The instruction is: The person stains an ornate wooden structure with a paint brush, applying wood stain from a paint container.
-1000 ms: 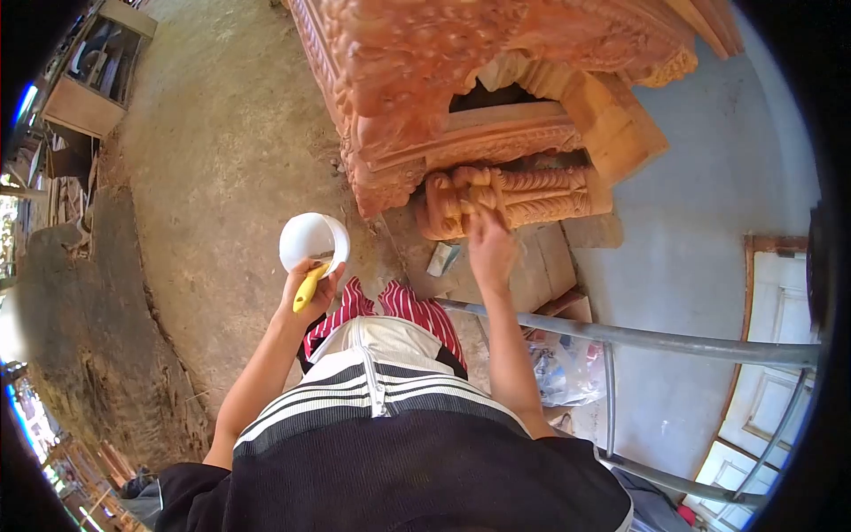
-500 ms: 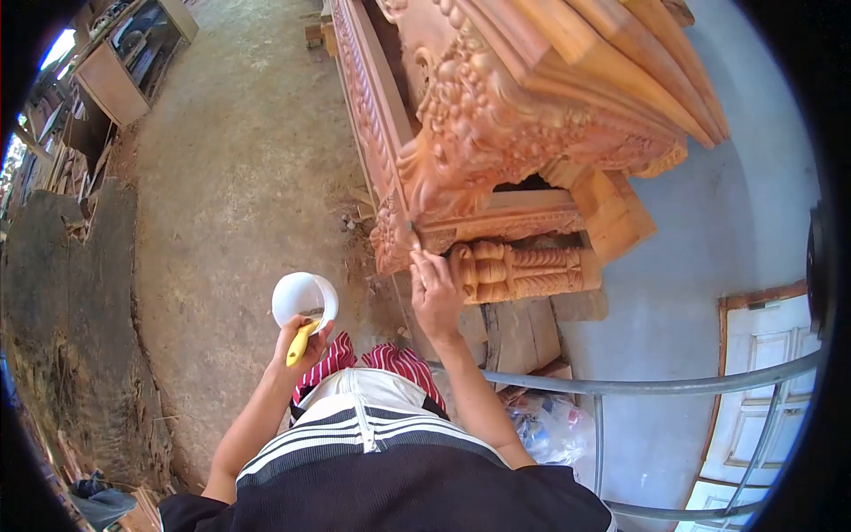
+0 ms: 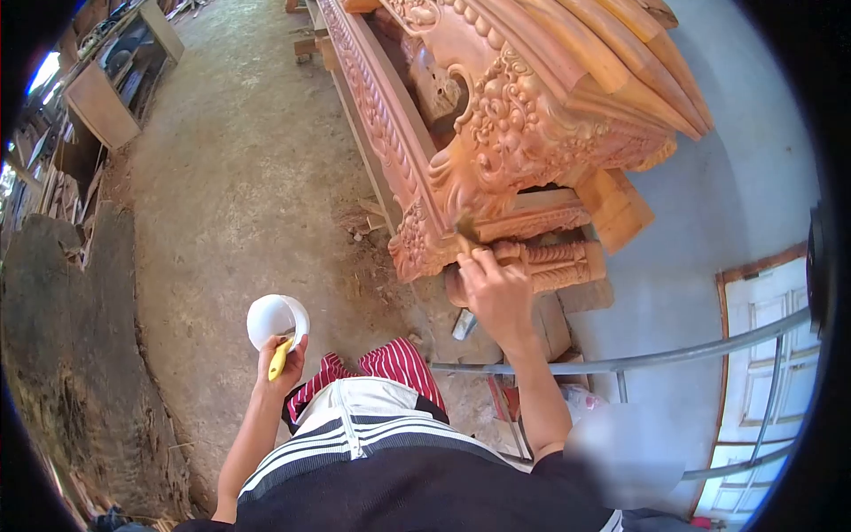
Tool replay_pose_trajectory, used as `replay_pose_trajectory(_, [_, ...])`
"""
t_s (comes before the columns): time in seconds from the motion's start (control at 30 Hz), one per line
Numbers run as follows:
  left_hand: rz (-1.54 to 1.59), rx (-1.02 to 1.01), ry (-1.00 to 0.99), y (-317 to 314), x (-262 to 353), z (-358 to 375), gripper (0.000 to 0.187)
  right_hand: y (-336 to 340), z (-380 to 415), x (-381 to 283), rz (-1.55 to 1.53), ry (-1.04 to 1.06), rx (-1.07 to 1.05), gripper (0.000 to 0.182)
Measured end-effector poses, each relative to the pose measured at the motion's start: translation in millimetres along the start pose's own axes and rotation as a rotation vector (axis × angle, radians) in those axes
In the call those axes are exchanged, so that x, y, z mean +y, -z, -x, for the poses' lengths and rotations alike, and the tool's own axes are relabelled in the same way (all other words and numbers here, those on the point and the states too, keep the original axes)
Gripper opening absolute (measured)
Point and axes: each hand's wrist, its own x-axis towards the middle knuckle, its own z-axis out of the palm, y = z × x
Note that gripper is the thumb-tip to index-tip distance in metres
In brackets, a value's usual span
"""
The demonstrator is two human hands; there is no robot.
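My left hand (image 3: 285,365) is closed round a white plastic cup (image 3: 269,321), tilted with its mouth facing right. A yellow-handled brush (image 3: 278,360) is pinched against the cup in the same hand, its far end inside the rim. In my right hand (image 3: 498,294), closed fingers grip a small brush (image 3: 464,235) with a light handle and dark tip. That tip meets the corner of a large carved reddish wood piece (image 3: 510,133). Below the right hand sits a carved turned post (image 3: 558,264), partly hidden by it.
A curved metal rail (image 3: 638,362) runs across the right side, before a white panelled door (image 3: 776,306). Thick dark wood slabs (image 3: 75,328) stand at the left. A wooden cabinet (image 3: 102,105) is at the upper left, beside the concrete floor (image 3: 230,151).
My right hand has moved right with its brush along the carved corner. The left hand with the cup sits slightly lower and further left. The view has shifted a little.
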Motion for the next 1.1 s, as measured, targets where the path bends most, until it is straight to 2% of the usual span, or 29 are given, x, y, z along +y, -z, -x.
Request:
replay_pose_trajectory(0.07, [0.007,-0.048,0.068,0.3,8.3,-2.2,0.024,-11.3,0.7,-7.3,-0.116,0.024,0.072,0.026])
replay_pose_trajectory(0.2, [0.001,-0.036,0.027,1.0,16.7,-4.4,0.026,-19.6,-21.2,-7.5,0.017,-0.099,0.268,0.026])
replay_pose_trajectory(0.23, [0.012,-0.019,0.032,-2.1,16.7,-4.4,0.026,-22.3,-23.3,-9.6,0.066,-0.159,-0.022,0.027])
replay_pose_trajectory(0.33, [0.028,-0.034,0.077,-6.6,19.7,-12.8,0.023,-14.9,-36.4,-23.1,-0.094,-0.09,0.132,0.027])
replay_pose_trajectory(0.37, [0.011,-0.039,0.063,-7.0,21.2,-15.3,0.021,-13.2,-44.9,-23.8,-0.035,-0.048,0.269,0.026])
replay_pose_trajectory(0.4, [0.007,-0.042,0.06,-8.4,23.6,-16.6,0.021,-16.4,-49.8,-24.8,-0.036,-0.051,0.274,0.026])
replay_pose_trajectory(0.47, [0.023,-0.032,0.068,-14.6,29.6,-22.8,0.02,-23.8,-62.8,-24.4,0.049,-0.21,0.133,0.025])
replay_pose_trajectory(0.5, [0.027,-0.025,0.061,-13.7,35.4,-29.9,0.022,-33.0,-66.1,-26.1,-0.018,-0.235,0.029,0.026])
replay_pose_trajectory(0.53, [0.014,-0.052,0.08,-18.0,42.0,-34.8,0.023,-35.2,-70.8,-29.7,-0.007,-0.242,0.057,0.026])
replay_pose_trajectory(0.6, [0.007,-0.051,0.036,-29.4,55.7,-37.2,0.026,-40.8,-83.8,-37.9,-0.229,-0.158,0.201,0.024])
replay_pose_trajectory(0.67, [0.02,-0.013,0.005,-41.7,73.0,-39.2,0.028,-44.2,-102.2,-35.2,-0.157,-0.201,0.304,0.024])
replay_pose_trajectory(0.73, [0.03,0.099,-0.03,-58.1,94.8,-42.1,0.032,-52.2,-113.7,-27.0,-0.103,-0.309,0.031,0.026])
replay_pose_trajectory(0.77, [0.0,0.064,-0.005,-58.0,108.4,-52.3,0.032,-52.8,-118.5,-28.5,-0.238,-0.313,-0.043,0.025])
replay_pose_trajectory(0.8, [-0.029,0.027,0.019,-65.0,123.3,-65.4,0.032,-45.8,-130.8,-28.1,-0.233,-0.336,-0.008,0.025])
replay_pose_trajectory(0.87, [-0.095,0.017,0.004,-95.8,144.7,-79.6,0.032,-16.0,-147.6,-33.9,-0.585,-0.159,0.339,0.022])
replay_pose_trajectory(0.9, [-0.127,0.045,0.003,-102.9,148.0,-84.1,0.032,-4.1,-153.2,-31.9,-0.58,-0.185,0.335,0.022])
replay_pose_trajectory(0.97, [-0.16,0.006,0.025,-135.9,153.1,-91.6,0.03,21.0,-160.6,-29.0,-0.46,-0.21,0.721,0.029])
replay_pose_trajectory(1.0, [-0.176,-0.017,0.042,-151.7,153.1,-96.5,0.029,32.4,-159.2,-28.4,-0.438,-0.241,0.714,0.029])
replay_pose_trajectory(1.1, [-0.275,-0.135,0.105,-190.0,147.5,-124.0,0.031,62.7,-152.6,-27.3,-0.071,-0.337,0.869,0.024])
